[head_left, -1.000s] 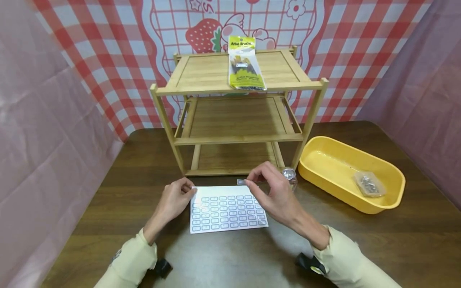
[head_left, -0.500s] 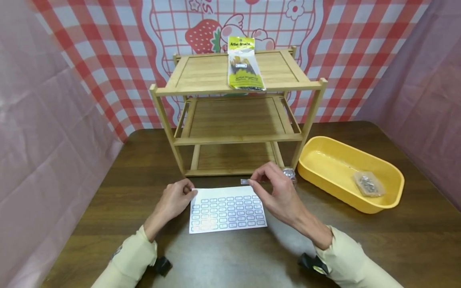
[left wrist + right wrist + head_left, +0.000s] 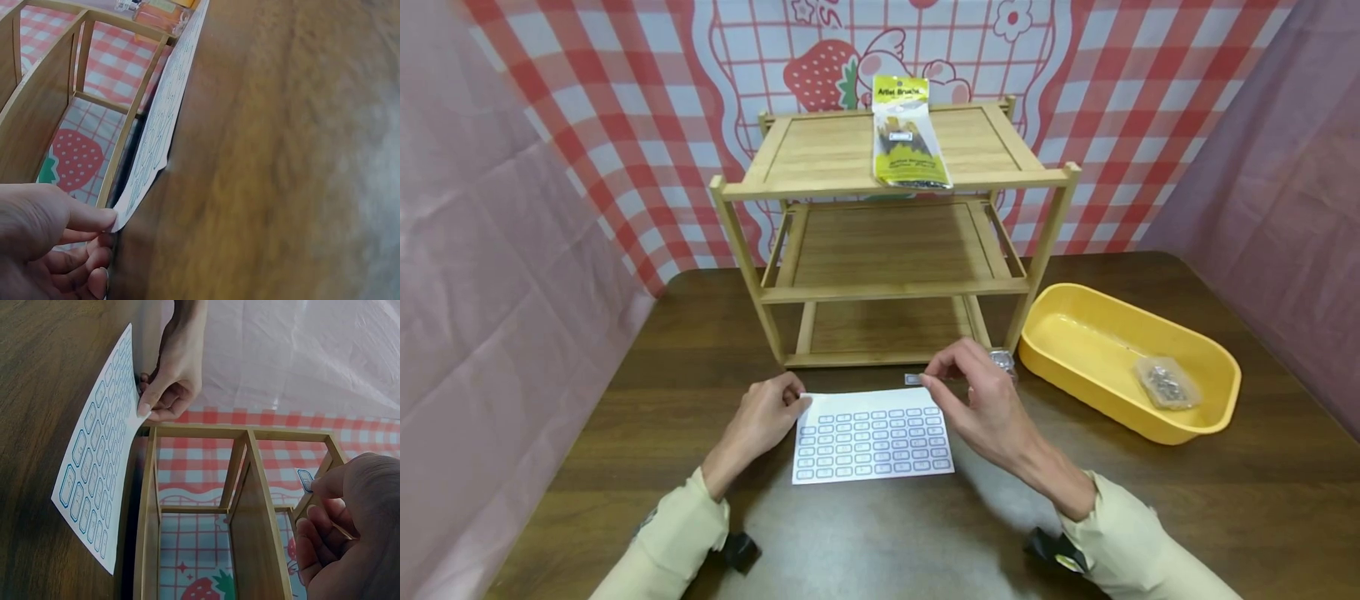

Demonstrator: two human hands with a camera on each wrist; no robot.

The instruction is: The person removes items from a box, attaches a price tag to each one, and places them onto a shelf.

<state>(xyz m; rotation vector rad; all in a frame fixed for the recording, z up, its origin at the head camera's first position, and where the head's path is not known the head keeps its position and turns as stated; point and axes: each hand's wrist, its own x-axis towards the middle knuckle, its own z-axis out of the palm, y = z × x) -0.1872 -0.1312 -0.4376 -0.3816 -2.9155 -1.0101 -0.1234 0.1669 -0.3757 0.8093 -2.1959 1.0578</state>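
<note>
A white sheet (image 3: 872, 437) printed with rows of small blue-framed labels is pinched at its far left corner by the left hand (image 3: 763, 421), thumb on top. In the left wrist view the left hand (image 3: 56, 237) grips that corner of the sheet (image 3: 153, 137). Just beyond the sheet's far right part, the right hand (image 3: 981, 404) pinches one small label (image 3: 913, 379) between thumb and finger. The right wrist view shows this label (image 3: 305, 480) apart from the sheet (image 3: 100, 456), held at the fingertips of the right hand (image 3: 356, 531).
A three-tier wooden shelf (image 3: 895, 290) stands behind the hands. On its top lies a brush package (image 3: 912, 158) bearing a small label. To the right, a yellow tray (image 3: 1075, 387) holds a small bag (image 3: 1167, 383). A clear item (image 3: 1002, 361) lies partly behind the right hand.
The right hand, with the label in its pinch, has shifted slightly right. The left hand keeps its grip on the sheet's corner.
</note>
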